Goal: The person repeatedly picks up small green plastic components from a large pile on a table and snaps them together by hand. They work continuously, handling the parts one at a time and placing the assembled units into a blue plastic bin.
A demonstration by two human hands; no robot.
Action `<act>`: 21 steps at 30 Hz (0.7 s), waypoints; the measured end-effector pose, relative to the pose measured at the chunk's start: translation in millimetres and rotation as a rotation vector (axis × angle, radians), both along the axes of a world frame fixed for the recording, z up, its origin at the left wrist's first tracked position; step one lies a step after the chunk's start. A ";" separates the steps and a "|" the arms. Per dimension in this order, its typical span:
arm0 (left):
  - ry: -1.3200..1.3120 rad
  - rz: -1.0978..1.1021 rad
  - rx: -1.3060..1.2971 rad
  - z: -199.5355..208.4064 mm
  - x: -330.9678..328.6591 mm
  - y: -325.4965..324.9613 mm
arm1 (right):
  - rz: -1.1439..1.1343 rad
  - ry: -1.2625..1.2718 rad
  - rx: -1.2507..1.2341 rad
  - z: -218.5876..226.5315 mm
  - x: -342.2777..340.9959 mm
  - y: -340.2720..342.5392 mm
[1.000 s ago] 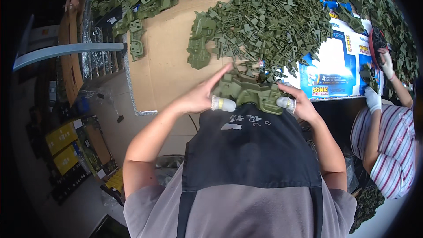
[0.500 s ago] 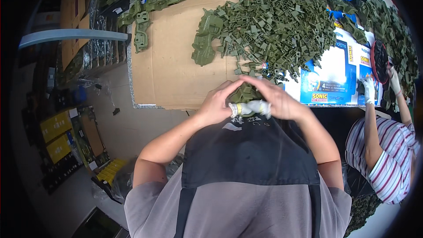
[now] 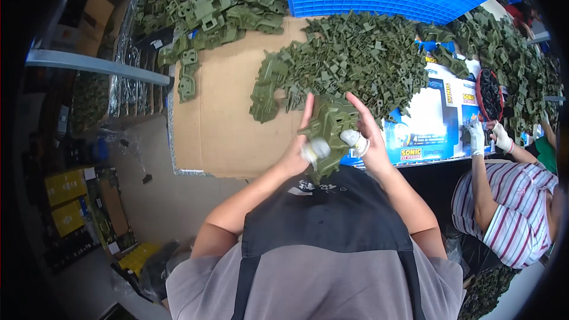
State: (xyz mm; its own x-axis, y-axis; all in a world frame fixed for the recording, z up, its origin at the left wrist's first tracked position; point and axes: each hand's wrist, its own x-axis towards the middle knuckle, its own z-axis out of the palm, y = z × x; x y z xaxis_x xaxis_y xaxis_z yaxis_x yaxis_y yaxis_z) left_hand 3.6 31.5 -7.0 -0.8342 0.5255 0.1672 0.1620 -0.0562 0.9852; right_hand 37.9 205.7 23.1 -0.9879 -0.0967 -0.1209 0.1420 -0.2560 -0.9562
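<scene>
The left hand (image 3: 294,157) and right hand (image 3: 374,153) are gripping a green plastic part (image 3: 332,121) between them, its long axis running from the black apron (image 3: 326,219) toward the green heap (image 3: 355,59) ahead.

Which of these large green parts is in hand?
The green part between the left hand and right hand, its near end over the apron; others, like the loose part beside the small pieces, lie apart from both hands.

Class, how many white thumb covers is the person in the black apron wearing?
2: the blurred left cover on the left hand, and the right cover on the right hand; the green part is between them.
</scene>
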 end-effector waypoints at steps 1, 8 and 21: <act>0.002 -0.039 -0.045 2.3 -3.1 -0.4 | -0.058 0.217 0.303 4.5 -1.7 7.6; -0.029 -0.416 -0.488 26.1 8.8 -8.0 | 0.364 0.404 0.554 12.1 19.4 40.2; 0.063 -0.317 -0.497 -0.3 8.3 -33.3 | 0.015 -0.156 0.061 -36.7 81.6 57.1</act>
